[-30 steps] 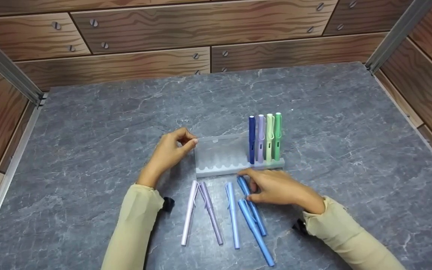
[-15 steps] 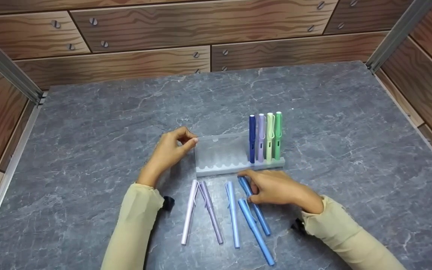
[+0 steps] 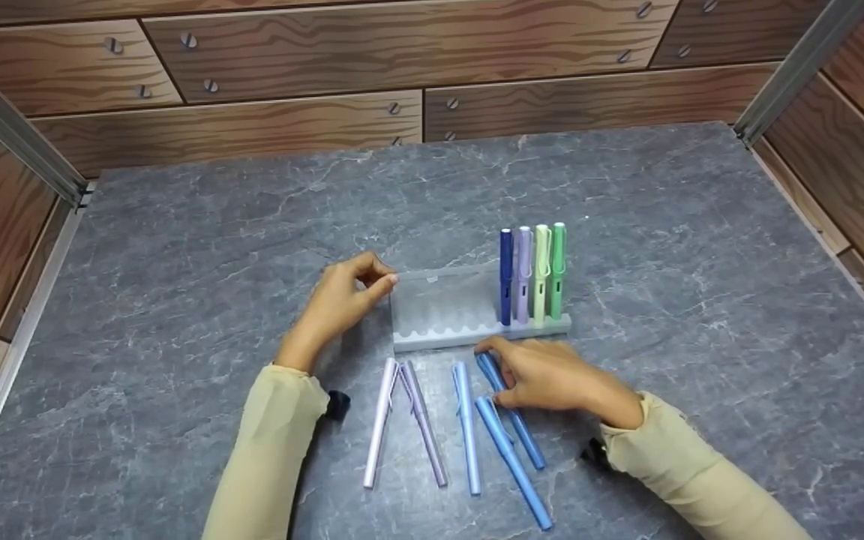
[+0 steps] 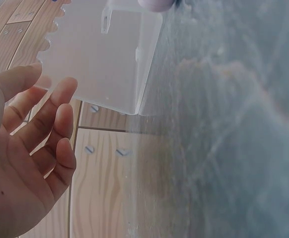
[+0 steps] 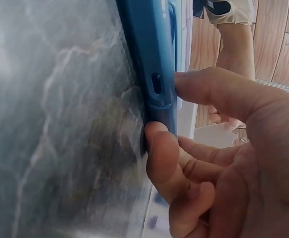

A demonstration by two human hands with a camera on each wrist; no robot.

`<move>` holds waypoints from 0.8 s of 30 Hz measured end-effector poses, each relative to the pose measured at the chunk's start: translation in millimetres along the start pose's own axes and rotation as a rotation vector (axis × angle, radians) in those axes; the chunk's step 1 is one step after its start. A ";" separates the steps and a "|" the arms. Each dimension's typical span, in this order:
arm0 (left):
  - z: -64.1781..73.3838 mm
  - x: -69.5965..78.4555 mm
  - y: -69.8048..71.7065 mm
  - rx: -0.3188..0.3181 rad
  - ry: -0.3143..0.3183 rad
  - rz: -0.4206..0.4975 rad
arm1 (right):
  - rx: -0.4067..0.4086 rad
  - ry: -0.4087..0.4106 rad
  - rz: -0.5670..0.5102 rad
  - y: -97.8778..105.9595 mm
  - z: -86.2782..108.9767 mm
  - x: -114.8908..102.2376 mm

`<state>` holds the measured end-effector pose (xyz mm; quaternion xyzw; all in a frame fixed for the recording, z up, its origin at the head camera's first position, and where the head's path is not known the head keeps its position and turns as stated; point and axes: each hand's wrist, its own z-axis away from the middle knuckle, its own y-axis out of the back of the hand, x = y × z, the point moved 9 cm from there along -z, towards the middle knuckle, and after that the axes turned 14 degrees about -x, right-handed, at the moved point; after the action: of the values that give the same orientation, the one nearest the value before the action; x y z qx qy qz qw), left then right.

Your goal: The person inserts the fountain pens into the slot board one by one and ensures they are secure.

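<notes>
A clear pen stand (image 3: 443, 307) stands mid-table, with a dark blue pen (image 3: 505, 277), a lilac pen (image 3: 524, 274), a pale green pen (image 3: 542, 274) and a green pen (image 3: 558, 270) upright at its right end. My left hand (image 3: 342, 296) pinches the stand's upper left corner; in the left wrist view, thumb and forefinger meet its scalloped edge. In front of the stand, my right hand (image 3: 563, 375) pinches a blue pen (image 3: 528, 442) lying on the table. The right wrist view shows thumb and fingertip on opposite sides of this pen (image 5: 149, 44).
Another blue pen (image 3: 516, 466) lies beside the pinched one, close to its clip. Left of these lie a light blue pen (image 3: 467, 435), a purple pen (image 3: 424, 427) and a pale lilac pen (image 3: 379, 427). Wood-patterned panels (image 3: 289, 52) border the grey marbled table (image 3: 214, 240).
The lower end of the pinched blue pen has swung slightly right, away from the other blue pen. My left hand stays on the stand's corner.
</notes>
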<state>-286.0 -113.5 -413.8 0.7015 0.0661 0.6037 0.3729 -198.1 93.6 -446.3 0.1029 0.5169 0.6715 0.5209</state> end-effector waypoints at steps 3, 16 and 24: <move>-0.6 0.5 0.0 -0.001 -0.004 0.000 | 0.003 0.010 -0.009 0.6 1.0 -0.1; 1.3 -1.2 0.2 0.001 0.000 0.003 | 0.029 0.119 -0.098 16.9 13.8 -4.4; 0.2 -0.1 -0.2 -0.001 -0.007 0.004 | 0.062 0.139 -0.138 26.2 22.0 -5.7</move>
<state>-285.8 -113.5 -414.1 0.7037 0.0633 0.6018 0.3723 -196.3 103.9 -413.2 0.0363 0.5780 0.6235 0.5252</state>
